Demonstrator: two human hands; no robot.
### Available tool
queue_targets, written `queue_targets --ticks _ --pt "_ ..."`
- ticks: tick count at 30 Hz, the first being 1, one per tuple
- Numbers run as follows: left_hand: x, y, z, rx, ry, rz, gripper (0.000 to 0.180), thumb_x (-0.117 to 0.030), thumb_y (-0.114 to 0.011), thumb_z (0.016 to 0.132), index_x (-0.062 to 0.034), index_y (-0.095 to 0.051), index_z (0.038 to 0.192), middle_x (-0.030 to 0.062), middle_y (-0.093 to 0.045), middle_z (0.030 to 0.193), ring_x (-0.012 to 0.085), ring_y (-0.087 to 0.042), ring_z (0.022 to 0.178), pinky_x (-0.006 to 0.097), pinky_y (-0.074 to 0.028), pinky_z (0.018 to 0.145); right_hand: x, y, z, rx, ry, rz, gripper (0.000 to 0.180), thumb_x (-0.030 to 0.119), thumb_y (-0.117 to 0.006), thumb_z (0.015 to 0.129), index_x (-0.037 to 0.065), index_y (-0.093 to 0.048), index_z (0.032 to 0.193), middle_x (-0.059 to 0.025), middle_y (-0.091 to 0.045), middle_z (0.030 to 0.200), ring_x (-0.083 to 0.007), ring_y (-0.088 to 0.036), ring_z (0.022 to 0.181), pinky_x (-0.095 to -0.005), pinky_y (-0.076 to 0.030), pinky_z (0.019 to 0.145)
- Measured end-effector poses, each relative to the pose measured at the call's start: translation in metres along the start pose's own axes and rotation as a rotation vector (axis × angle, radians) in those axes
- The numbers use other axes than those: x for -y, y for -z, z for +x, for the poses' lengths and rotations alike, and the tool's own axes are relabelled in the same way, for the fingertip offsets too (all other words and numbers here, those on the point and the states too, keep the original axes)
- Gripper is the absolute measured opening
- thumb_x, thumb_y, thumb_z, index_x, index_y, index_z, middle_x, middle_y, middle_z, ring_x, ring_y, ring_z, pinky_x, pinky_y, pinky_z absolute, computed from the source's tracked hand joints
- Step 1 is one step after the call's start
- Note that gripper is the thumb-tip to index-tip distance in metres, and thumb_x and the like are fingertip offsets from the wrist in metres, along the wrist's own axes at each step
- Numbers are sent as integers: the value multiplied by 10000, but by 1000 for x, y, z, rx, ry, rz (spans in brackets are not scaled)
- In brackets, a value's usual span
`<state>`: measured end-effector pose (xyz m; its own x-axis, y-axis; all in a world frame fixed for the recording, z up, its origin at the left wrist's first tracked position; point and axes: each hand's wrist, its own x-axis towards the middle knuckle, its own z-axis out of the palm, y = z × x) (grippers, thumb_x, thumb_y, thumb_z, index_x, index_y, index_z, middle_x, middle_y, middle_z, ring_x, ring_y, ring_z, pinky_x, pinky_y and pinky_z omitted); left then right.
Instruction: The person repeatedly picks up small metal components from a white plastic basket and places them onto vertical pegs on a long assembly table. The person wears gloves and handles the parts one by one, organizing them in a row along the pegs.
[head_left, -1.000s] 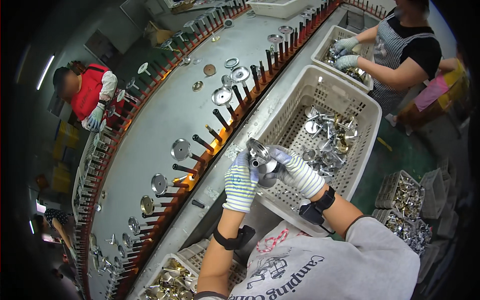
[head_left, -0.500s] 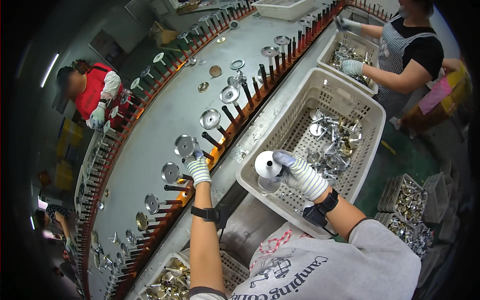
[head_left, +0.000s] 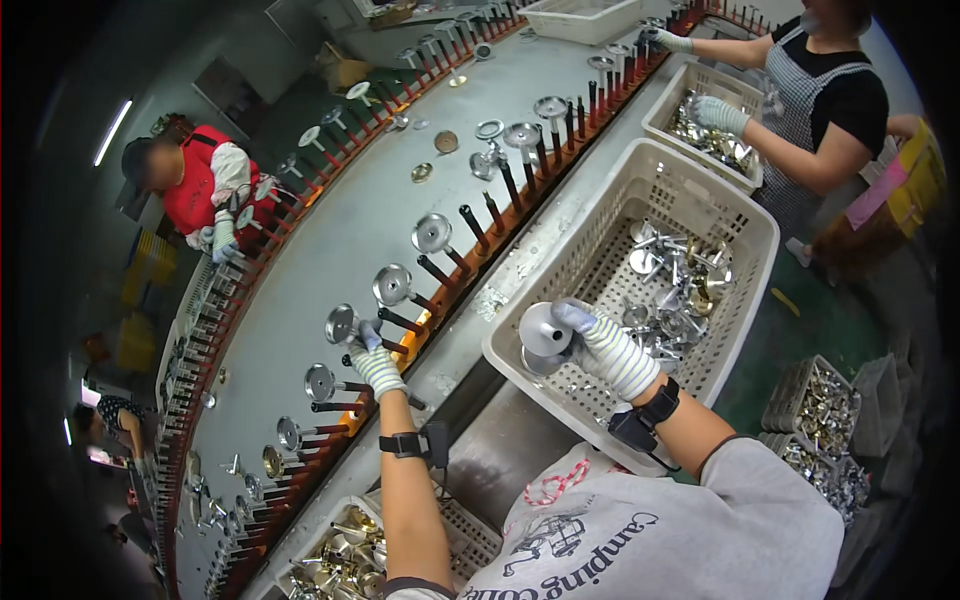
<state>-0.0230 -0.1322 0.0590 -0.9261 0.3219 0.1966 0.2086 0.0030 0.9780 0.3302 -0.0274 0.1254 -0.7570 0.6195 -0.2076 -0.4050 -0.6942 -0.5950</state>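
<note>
My left hand [head_left: 375, 362] reaches out to the row of dark pegs [head_left: 478, 222] along the edge of the long grey belt [head_left: 330, 230], its gloved fingers closed on a shiny metal disc [head_left: 341, 323] that sits at the end of one peg. My right hand [head_left: 605, 345] hovers over the near corner of the white basket [head_left: 640, 180], fingers wrapped around another metal funnel-shaped part [head_left: 543, 333] with its wide mouth turned toward me.

More discs sit on the pegs to either side of my left hand, and several pegs farther up stand bare. A few loose round pieces [head_left: 446, 141] lie flat on the belt. Nothing lies between my two hands except the basket rim and the belt's metal ledge.

The white basket holds a heap of shiny metal parts [head_left: 680, 275] piled toward its far side; the near part shows bare mesh. A second basket [head_left: 700, 80] beyond it holds similar parts, with a neighbour's gloved hand [head_left: 715, 113] in it. A low crate of brass-coloured parts [head_left: 345, 555] sits by my left elbow, and small grey trays of parts [head_left: 820, 405] stand on the floor to my right. Across the belt a person in a red vest [head_left: 195, 190] works at the pegs.
</note>
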Motion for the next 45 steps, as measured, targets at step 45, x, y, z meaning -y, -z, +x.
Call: queue_targets --ticks 45 --pt "40 -18 17 240 -54 853 466 -461 -482 908 -40 -673 963 282 -636 951 434 -594 903 509 -438 778 -13 -24 -15 -19 305 -463 271 297 -622 895 39 -623 979 -6 -591 914 -90 -530 852 -228 -435 765"
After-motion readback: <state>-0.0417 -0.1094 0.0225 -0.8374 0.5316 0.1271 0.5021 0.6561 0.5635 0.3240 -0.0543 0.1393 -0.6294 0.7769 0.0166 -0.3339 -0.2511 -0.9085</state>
